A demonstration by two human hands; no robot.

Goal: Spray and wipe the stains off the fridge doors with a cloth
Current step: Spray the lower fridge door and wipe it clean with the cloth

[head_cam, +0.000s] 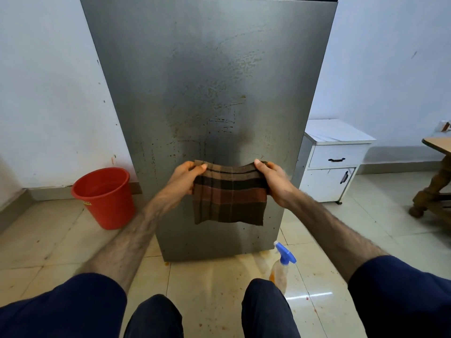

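Observation:
A grey metal fridge door [207, 69] fills the middle of the view, smeared with brownish streaks and specks around its centre. In front of its lower part hangs a brown checked cloth [229, 198], stretched flat between both hands. My left hand [186, 176] pinches the cloth's top left corner and my right hand [274, 179] pinches the top right corner. A spray bottle [283, 264] with a blue trigger head stands on the floor at the fridge's lower right, near my right knee.
A red bucket [105, 196] stands on the tiled floor left of the fridge. A white cabinet [334, 159] sits to the right, with a wooden table [436, 181] beyond it. Orange stains mark the floor [219, 276] below the fridge.

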